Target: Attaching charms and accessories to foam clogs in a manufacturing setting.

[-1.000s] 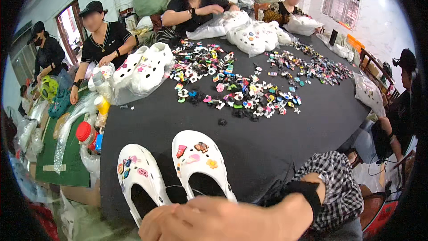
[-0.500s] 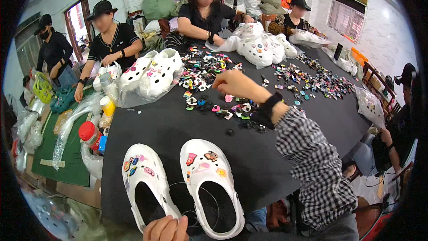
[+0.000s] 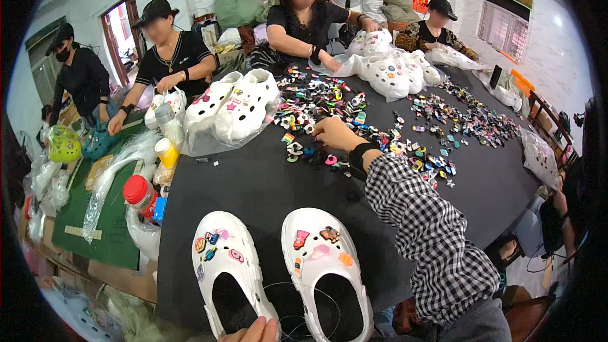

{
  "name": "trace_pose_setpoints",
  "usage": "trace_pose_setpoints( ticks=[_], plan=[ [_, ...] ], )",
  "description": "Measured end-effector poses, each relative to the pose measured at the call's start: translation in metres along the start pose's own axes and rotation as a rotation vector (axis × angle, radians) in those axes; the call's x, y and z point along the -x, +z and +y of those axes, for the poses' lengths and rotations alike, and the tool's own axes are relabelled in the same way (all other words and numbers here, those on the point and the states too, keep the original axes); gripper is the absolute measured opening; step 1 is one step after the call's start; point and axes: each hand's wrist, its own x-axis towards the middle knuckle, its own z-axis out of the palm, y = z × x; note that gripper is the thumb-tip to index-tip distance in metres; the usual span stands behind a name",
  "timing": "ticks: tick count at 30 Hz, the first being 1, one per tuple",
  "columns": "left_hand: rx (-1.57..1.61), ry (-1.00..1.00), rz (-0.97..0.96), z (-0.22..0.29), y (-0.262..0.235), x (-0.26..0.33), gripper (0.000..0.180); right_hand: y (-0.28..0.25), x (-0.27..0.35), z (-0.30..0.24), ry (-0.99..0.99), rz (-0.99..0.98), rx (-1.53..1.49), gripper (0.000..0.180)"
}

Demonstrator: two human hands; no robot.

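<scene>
- A black worktop [image 3: 253, 183] fills the middle of the view, with other people seated along its far and left edges.
- Two white clogs stand side by side at the near edge: the left clog [image 3: 229, 272] and the right clog [image 3: 326, 266], toes pointing away, each with several small coloured charms pressed into its top.
- More white clogs in a clear bag [image 3: 234, 111] lie near the far left edge; another bagged heap of white clogs [image 3: 389, 69] lies at the far edge.
- A checked sleeve [image 3: 424, 234] comes in from the lower right and runs out over the worktop toward its centre.
- A wide scatter of loose shoe charms [image 3: 354, 120] covers the far half of the worktop, thinning toward the right edge.
- The right hand [image 3: 332, 133], with a black band at the wrist, rests on the near fringe of that scatter; its fingers curl downward among the charms, and I cannot tell whether they pinch one.
- A red-capped bottle [image 3: 140, 193] lies just off the left edge, by a yellow-capped one [image 3: 166, 152].
- The left hand [image 3: 253, 331] only just shows at the lower edge of the picture, touching the heel of the left clog; its fingers are mostly cut off, so I cannot tell their spread.
- A thin wire loop [image 3: 297, 310] lies over the right clog's heel opening.
</scene>
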Motion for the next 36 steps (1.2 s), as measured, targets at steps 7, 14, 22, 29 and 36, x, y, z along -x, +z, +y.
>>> trace_pose_setpoints(
  ticks=[7,14,22,29,36],
  plan=[
    [0.029,-0.029,0.011,0.001,0.001,-0.001,0.034,-0.031,0.031,-0.03,0.094,-0.147,-0.533,0.02],
    [0.075,0.046,0.05,-0.005,0.001,-0.004,0.031,-0.075,0.08,-0.066,0.063,-0.203,-0.555,0.019],
    [0.097,0.028,0.076,-0.016,-0.003,-0.006,0.032,-0.073,0.135,-0.119,-0.248,-0.227,-0.69,0.012],
    [0.345,-0.077,0.165,0.012,-0.019,-0.029,0.022,-0.064,0.154,-0.121,-0.411,0.028,-0.502,0.015],
    [0.574,0.195,-0.002,0.064,-0.003,-0.067,0.018,-0.097,0.124,-0.067,-0.118,0.357,-0.22,0.012]
  ],
)
